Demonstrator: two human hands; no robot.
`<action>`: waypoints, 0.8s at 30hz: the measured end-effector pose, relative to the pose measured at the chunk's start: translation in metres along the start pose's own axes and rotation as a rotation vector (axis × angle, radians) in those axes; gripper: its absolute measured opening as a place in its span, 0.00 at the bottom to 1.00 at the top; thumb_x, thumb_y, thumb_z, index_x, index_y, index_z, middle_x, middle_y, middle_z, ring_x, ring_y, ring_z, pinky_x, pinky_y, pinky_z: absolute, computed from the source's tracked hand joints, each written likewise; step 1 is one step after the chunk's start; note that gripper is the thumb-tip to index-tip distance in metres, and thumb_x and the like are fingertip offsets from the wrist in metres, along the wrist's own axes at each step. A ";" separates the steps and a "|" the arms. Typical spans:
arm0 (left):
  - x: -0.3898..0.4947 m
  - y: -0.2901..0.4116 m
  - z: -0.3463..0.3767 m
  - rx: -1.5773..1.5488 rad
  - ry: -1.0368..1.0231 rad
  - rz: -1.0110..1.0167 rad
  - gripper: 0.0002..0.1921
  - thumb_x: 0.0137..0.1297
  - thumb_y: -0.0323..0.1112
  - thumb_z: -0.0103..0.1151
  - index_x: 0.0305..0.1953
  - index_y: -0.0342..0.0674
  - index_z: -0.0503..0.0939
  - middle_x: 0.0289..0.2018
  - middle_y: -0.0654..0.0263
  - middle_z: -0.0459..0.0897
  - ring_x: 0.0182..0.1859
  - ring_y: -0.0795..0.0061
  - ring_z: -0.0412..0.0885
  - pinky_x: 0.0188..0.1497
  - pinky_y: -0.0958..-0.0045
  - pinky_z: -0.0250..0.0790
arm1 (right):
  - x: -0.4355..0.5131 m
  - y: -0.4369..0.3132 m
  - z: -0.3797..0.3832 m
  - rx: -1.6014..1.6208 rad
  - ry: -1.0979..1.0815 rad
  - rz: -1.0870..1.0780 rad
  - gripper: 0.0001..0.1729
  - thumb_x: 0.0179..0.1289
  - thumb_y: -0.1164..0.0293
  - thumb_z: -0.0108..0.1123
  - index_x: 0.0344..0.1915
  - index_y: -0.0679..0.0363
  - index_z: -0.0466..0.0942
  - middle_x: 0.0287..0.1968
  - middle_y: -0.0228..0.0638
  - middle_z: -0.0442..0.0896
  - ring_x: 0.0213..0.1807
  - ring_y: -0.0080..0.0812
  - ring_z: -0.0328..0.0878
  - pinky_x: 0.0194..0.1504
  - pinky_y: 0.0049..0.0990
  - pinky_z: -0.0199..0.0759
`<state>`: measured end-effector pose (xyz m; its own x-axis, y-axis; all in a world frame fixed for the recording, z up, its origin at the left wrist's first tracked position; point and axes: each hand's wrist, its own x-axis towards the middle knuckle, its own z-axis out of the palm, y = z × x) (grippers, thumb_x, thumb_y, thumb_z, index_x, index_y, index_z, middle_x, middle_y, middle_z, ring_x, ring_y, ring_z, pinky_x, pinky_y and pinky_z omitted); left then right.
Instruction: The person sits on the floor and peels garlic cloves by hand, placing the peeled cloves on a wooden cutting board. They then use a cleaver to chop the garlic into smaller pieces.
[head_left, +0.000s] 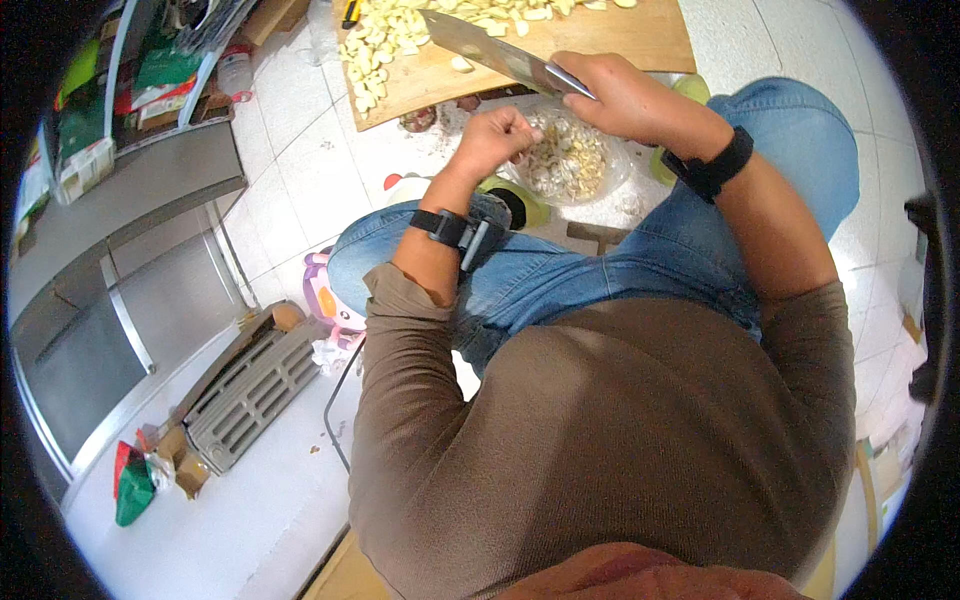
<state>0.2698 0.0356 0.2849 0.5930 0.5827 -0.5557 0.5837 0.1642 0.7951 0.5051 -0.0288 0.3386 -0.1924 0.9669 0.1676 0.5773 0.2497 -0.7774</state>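
Note:
My right hand (622, 94) grips the handle of a cleaver (495, 52), its broad blade slanting up to the left above a wooden board (615, 37). Pale pieces that look like peeled garlic cloves (375, 49) are spread over the board's left and far parts. One larger piece (461, 64) lies apart, near the blade. Just in front of the board, my left hand (495, 139) has its fingers curled and the thumb against them; whether something small is pinched there is unclear. Beneath both hands is a clear plastic bag (574, 161) with whitish and yellowish scraps, probably garlic skins.
A yellow-and-black utility knife (350, 13) rests at the board's far left corner. Purplish bulbs (418, 120) lie on the tiled floor under the near edge. At left stand a shelf unit (142, 161) with packages and a grey slatted plastic item (251, 397); a pink toy-like object (334, 304) is by my left knee.

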 end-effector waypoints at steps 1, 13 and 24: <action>-0.004 0.001 0.002 0.149 0.070 0.184 0.06 0.63 0.27 0.64 0.30 0.38 0.77 0.28 0.70 0.83 0.30 0.81 0.80 0.34 0.78 0.73 | 0.001 0.000 0.000 0.004 0.000 0.002 0.16 0.57 0.73 0.56 0.45 0.70 0.74 0.34 0.62 0.80 0.38 0.62 0.79 0.40 0.49 0.72; 0.008 0.012 -0.046 0.282 0.855 0.530 0.06 0.61 0.23 0.63 0.40 0.35 0.83 0.33 0.60 0.83 0.33 0.68 0.84 0.36 0.69 0.77 | -0.001 -0.021 -0.011 0.081 -0.112 0.104 0.15 0.60 0.73 0.54 0.45 0.70 0.72 0.35 0.62 0.79 0.39 0.63 0.78 0.42 0.48 0.72; 0.024 0.013 -0.044 0.481 0.891 0.630 0.06 0.56 0.24 0.65 0.36 0.38 0.82 0.34 0.56 0.82 0.37 0.53 0.81 0.39 0.62 0.75 | -0.007 -0.038 -0.017 0.087 -0.093 0.098 0.13 0.60 0.76 0.55 0.44 0.70 0.72 0.34 0.61 0.79 0.39 0.63 0.77 0.42 0.47 0.72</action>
<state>0.2675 0.0865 0.2929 0.3671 0.8324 0.4152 0.5885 -0.5535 0.5893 0.4978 -0.0442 0.3771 -0.2132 0.9764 0.0346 0.5268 0.1448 -0.8376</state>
